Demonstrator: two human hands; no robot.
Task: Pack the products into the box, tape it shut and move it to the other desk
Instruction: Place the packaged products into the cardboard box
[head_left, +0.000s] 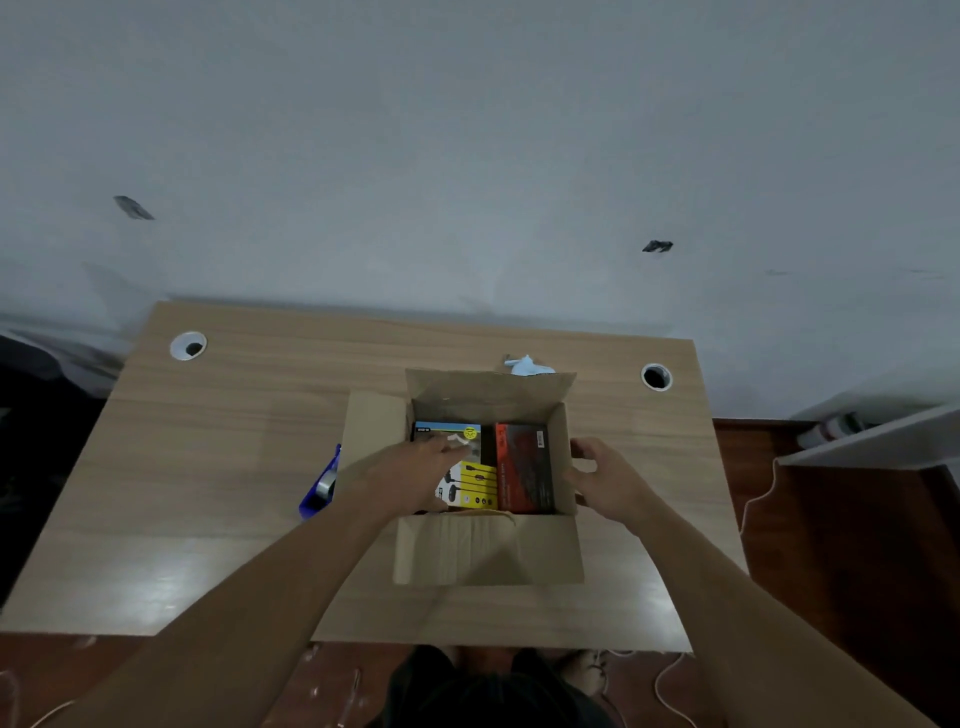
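Wooden desk (208, 467) against pale wall; open cardboard box (488, 551) at centre, flaps up; inside, red-black product box (522, 467) beside yellow earphone pack (475, 486) and blue-topped pack (447, 430); left hand (410, 475) reaching in, fingers loose, holding nothing; right hand (605, 480) gripping right flap; blue tape dispenser (319, 486) just left of box

Light wood-grain desk (218, 467) with two round cable grommets against a pale grey-blue wall (467, 130) carrying two dark marks, dark reddish wood floor (841, 545), white shelf edge (872, 441) at right, dim lighting.
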